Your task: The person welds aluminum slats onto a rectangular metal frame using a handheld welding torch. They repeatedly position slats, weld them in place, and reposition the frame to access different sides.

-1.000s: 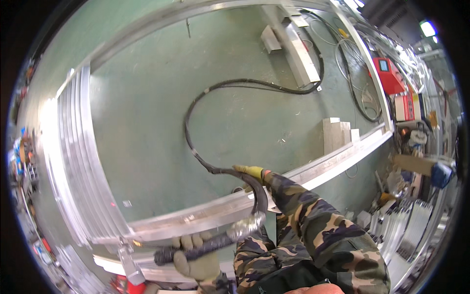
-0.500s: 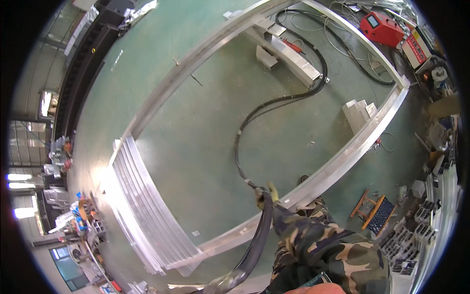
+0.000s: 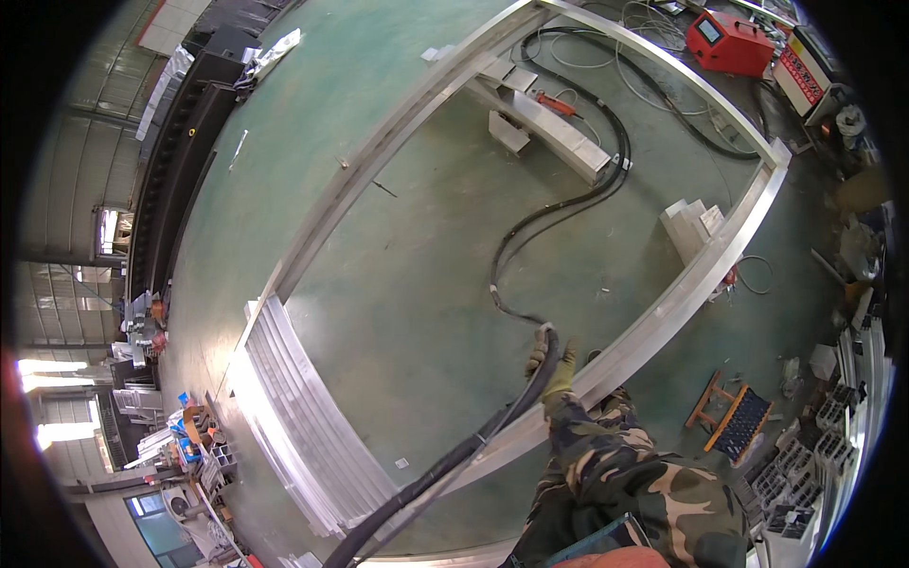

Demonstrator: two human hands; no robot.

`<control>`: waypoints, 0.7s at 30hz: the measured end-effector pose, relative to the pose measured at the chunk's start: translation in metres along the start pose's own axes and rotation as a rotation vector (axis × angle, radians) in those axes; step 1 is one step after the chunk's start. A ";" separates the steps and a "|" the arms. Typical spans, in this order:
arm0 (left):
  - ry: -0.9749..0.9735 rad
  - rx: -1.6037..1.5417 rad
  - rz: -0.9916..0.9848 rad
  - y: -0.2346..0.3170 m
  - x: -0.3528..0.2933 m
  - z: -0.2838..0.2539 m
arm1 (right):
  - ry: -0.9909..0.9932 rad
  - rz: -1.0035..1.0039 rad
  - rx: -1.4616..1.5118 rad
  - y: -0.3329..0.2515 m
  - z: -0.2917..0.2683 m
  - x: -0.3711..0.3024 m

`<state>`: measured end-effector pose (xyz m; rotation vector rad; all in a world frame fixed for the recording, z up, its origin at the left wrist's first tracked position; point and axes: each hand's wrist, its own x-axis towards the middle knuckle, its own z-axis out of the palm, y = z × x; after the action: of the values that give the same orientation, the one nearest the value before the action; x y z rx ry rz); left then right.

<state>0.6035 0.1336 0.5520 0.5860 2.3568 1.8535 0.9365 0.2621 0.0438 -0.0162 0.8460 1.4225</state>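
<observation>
A long, thick black cable (image 3: 454,456) runs from the lower edge up through a large silver metal frame (image 3: 653,327) and snakes on over the floor inside it. My right hand (image 3: 564,369), in a yellowish work glove, grips this cable just above the frame's near bar. The gloved fingers show on both sides of it, and part of the hand is hidden behind it. The arm wears a camouflage sleeve. My left hand is out of sight. Beyond my hand, the cable's thinner stretch bends away across the green floor.
Stacked silver profiles (image 3: 317,407) lie across the frame's left end. Inside it are a box-section beam (image 3: 559,142) and an orange-red power tool (image 3: 556,103). A red machine (image 3: 729,45) stands at the far right. A small stool (image 3: 737,421) sits right of my arm.
My right hand has moved slightly right, still gripping the cable. The cable's near part now slants to the lower left in a straighter line. The whole view has shifted a little.
</observation>
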 end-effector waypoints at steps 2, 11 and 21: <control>0.020 0.027 0.010 0.002 0.002 -0.005 | 0.194 -0.152 -0.237 -0.002 0.055 -0.006; -0.049 -0.005 -0.145 -0.082 0.003 0.014 | 0.200 -0.197 -0.905 -0.217 0.185 0.108; -0.136 -0.077 -0.281 -0.174 -0.011 0.044 | -0.543 -0.497 -1.153 -0.144 0.622 -0.065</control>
<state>0.5848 0.1372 0.3733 0.3399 2.1437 1.7140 1.3772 0.4805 0.4557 -0.6391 -0.4719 1.1695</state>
